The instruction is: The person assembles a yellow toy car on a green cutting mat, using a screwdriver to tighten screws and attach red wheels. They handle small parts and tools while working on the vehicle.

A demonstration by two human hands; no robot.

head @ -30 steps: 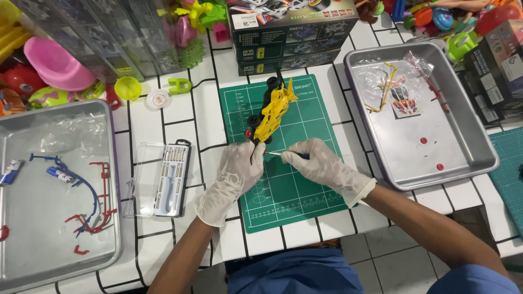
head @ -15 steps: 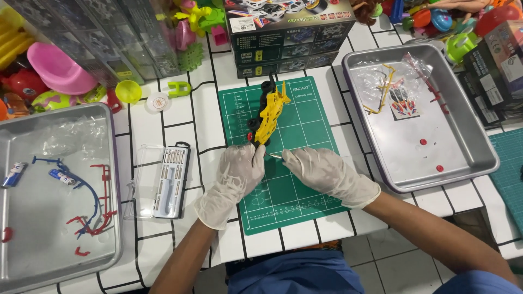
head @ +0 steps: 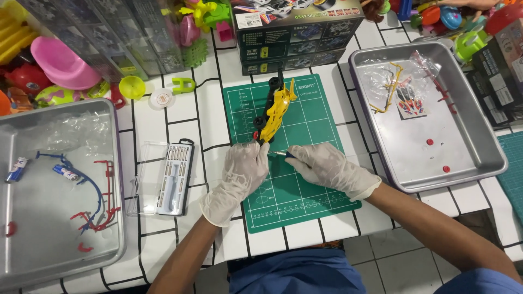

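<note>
The left hand is gripping the rear of the yellow car, which is lying tilted on the green mat, nose toward 12 o'clock. The right hand is pinching a small screwdriver, its tip at the car's tail. Bare mat is lying open at 6 o'clock. Both trays are being cut off by the frame; the screwdriver's tip is hard to make out.

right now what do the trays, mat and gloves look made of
Trays: bare metal, probably steel or aluminium; dull grey sheen, rolled rims.
Mat: matte green, likely rubbery vinyl; printed white grid.
Gloves: thin whitish latex or similar; they wrinkle and cling to the hands.
</note>
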